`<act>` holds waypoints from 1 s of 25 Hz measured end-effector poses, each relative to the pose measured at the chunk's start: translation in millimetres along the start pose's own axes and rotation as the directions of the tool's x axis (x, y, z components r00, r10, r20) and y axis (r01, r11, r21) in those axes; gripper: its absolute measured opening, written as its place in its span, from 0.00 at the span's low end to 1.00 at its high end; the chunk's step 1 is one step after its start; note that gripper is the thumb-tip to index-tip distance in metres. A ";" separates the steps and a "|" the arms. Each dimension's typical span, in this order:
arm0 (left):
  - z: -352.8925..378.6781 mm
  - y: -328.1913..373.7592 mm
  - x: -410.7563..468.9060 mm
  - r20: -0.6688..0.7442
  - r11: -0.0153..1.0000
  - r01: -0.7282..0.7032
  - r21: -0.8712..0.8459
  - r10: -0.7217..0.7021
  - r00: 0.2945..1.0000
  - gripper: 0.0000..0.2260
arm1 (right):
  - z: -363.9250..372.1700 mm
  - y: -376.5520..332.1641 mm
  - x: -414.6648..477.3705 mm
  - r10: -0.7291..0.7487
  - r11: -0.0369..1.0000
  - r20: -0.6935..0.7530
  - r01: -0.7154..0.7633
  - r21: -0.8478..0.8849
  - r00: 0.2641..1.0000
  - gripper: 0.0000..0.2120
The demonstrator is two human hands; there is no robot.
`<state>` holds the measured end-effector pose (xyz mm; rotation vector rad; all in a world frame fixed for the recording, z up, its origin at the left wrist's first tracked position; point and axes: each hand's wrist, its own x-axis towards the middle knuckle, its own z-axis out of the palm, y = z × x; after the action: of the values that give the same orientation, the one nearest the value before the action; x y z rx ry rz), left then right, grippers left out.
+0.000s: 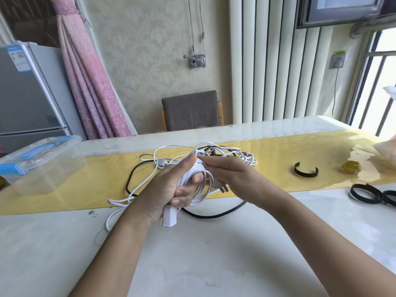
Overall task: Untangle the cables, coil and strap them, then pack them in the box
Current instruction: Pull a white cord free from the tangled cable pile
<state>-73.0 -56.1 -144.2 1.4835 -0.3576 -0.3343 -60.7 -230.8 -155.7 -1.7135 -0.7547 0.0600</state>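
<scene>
My left hand (171, 185) grips a coil of white cable (198, 181) wound around its fingers, with a white plug block (170, 216) sticking out below the palm. My right hand (231, 174) lies flat against the coil from the right, fingers stretched out and touching the loops. Behind the hands a tangle of white cables (225, 153) and a black cable (214, 215) lies on the yellow runner (278, 153). A metal plug (222, 188) hangs under the right hand. The clear plastic box (40, 168) with a blue-latched lid stands at the left.
A curved black strap (306, 169) and a small amber tape roll (351, 167) lie on the runner at the right. Looped black straps (368, 194) rest near the right edge. A grey chair (191, 110) stands behind the white table (192, 254). A plastic bag (385, 151) sits far right.
</scene>
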 end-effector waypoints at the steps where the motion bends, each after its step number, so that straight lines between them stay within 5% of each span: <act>1: -1.7 1.7 -0.8 0.007 1.000 0.000 -0.021 0.000 1.000 0.21 | 1.3 -1.3 -0.2 0.023 0.995 0.047 -0.027 0.094 0.999 0.17; 3: -2.8 4.9 -4.1 0.004 0.999 -0.001 -0.042 0.001 1.000 0.23 | 4.2 -5.0 -1.9 0.021 0.986 0.083 -0.035 0.165 0.996 0.14; 8: 6.7 3.0 0.2 -0.130 0.993 -0.037 -0.114 0.023 0.991 0.22 | 17.0 2.7 1.6 -0.045 0.989 -0.080 0.033 -0.145 0.996 0.15; 15: 17.4 -27.7 22.0 -0.206 0.949 -0.307 0.075 0.315 0.926 0.08 | 3.9 -1.5 5.6 -0.038 0.992 -0.456 -0.021 -0.124 0.889 0.15; 22: 32.7 -35.5 22.8 -0.220 0.794 -0.375 0.479 0.522 0.824 0.08 | -42.0 -16.7 -11.6 0.244 0.965 -0.105 -0.252 -0.071 0.964 0.23; 25: 23.4 -35.8 22.6 -0.181 0.723 -0.356 0.593 0.550 0.815 0.11 | -70.9 -13.0 -18.9 0.234 0.927 -0.350 -0.316 -0.200 0.907 0.26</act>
<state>-62.6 -89.1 -178.1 1.8947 -0.5512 0.4797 -51.5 -300.0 -129.6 -2.0040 -0.2790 -0.1231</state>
